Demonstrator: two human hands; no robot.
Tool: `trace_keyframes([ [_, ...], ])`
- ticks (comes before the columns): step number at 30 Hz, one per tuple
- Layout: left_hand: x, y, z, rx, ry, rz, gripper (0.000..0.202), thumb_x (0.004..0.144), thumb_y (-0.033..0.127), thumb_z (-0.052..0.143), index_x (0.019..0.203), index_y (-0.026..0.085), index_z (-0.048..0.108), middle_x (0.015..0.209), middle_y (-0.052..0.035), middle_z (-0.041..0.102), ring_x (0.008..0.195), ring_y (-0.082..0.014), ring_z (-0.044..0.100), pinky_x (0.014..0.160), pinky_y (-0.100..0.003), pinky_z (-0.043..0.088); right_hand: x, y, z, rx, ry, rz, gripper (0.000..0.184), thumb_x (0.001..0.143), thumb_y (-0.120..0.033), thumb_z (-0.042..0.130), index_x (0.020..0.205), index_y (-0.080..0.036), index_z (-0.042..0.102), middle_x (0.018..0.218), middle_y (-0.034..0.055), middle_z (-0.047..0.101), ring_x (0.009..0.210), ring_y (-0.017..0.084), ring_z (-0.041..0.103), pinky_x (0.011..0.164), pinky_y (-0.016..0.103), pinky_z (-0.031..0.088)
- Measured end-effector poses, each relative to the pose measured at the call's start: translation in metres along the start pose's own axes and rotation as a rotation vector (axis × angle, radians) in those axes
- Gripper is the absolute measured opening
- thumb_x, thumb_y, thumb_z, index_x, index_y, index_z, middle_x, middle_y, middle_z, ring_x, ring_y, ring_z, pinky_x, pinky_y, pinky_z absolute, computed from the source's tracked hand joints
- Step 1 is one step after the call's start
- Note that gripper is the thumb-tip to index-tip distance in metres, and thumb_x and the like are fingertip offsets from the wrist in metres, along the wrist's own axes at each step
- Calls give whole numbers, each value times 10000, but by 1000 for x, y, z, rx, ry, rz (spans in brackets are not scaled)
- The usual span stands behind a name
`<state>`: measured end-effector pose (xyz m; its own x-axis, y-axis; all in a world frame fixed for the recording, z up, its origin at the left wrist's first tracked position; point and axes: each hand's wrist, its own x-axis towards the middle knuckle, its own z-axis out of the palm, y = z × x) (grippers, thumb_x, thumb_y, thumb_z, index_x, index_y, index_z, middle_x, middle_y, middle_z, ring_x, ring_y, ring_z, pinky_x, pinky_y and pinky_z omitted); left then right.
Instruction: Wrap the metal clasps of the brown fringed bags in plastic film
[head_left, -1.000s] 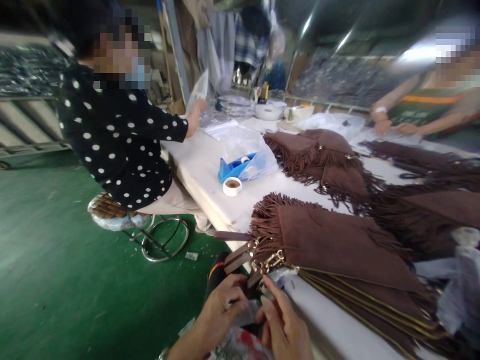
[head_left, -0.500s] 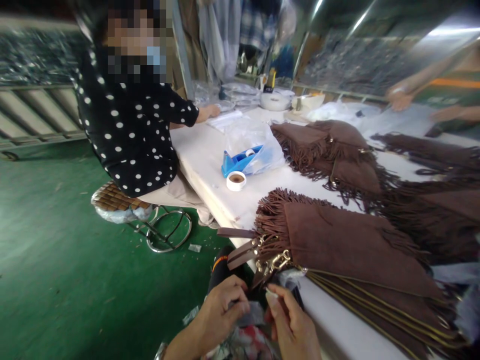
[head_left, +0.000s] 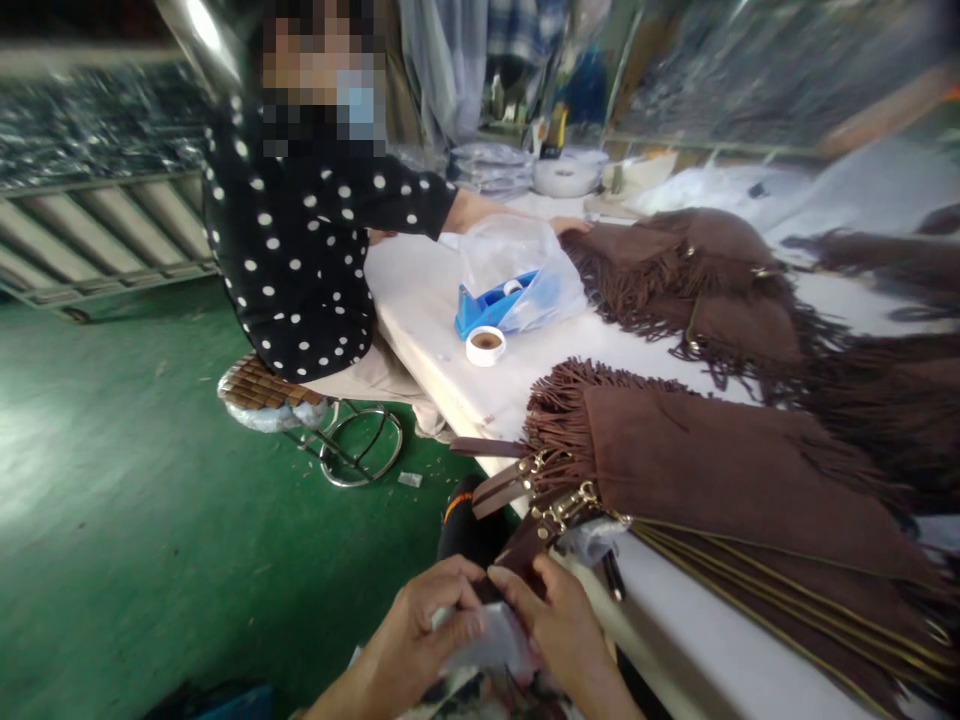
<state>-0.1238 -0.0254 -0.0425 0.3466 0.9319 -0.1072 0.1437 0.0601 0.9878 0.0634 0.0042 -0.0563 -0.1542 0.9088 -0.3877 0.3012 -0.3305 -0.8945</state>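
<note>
Low in front of me, just off the table's near edge, both hands are close together with fingers bent. My left hand [head_left: 427, 630] pinches a small clear plastic bag [head_left: 499, 640] that hangs between the hands. My right hand [head_left: 566, 625] is closed on the end of a brown leather strap [head_left: 529, 540], its thumb near the left fingertips. The strap runs up to gold metal clasps [head_left: 562, 508] at the corner of a stack of brown fringed bags [head_left: 697, 450]. What the fingertips touch inside the fold is partly hidden.
On the white table [head_left: 442, 385] are a blue tape dispenser [head_left: 487, 305] partly in a clear plastic bag, a white tape roll [head_left: 486, 346] and more fringed bags [head_left: 675, 260]. A co-worker in a dotted shirt [head_left: 300, 260] sits on a stool [head_left: 274, 395] at left.
My right hand has come closer to the left and now grips the strap end. The co-worker's arm has stretched right, to the far fringed bags. The view has shifted slightly.
</note>
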Motion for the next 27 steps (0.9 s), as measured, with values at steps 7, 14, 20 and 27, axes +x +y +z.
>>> trace_keyframes([
  [7, -24, -20, -25, -168, 272, -153, 272, 902, 370, 611, 745, 151, 651, 1121, -95, 624, 968, -214, 575, 779, -262, 408, -3, 1, 8, 374, 107, 3, 369, 789, -547, 675, 709, -203, 571, 593, -39, 523, 570, 128, 469, 532, 233, 378],
  [14, -30, -27, -25, -103, 285, -151, 284, 902, 377, 611, 749, 146, 676, 1058, -93, 661, 892, -195, 593, 754, -243, 430, -15, -20, 14, 582, 140, -8, 360, 796, -517, 688, 713, -191, 559, 579, -38, 511, 534, 110, 455, 501, 220, 370],
  [20, -29, -19, -21, -50, 267, -100, 236, 916, 333, 602, 783, 163, 697, 1064, -78, 671, 960, -209, 612, 842, -262, 419, -13, -18, 15, 542, 139, -1, 366, 804, -523, 676, 705, -198, 540, 571, -38, 512, 529, 117, 451, 506, 231, 354],
  [27, -29, -20, -22, 4, 248, -64, 220, 915, 328, 605, 802, 181, 725, 1057, -65, 676, 940, -200, 631, 804, -251, 436, -15, -17, 15, 507, 192, -10, 360, 800, -528, 674, 717, -203, 541, 586, -28, 529, 537, 131, 478, 512, 242, 374],
])
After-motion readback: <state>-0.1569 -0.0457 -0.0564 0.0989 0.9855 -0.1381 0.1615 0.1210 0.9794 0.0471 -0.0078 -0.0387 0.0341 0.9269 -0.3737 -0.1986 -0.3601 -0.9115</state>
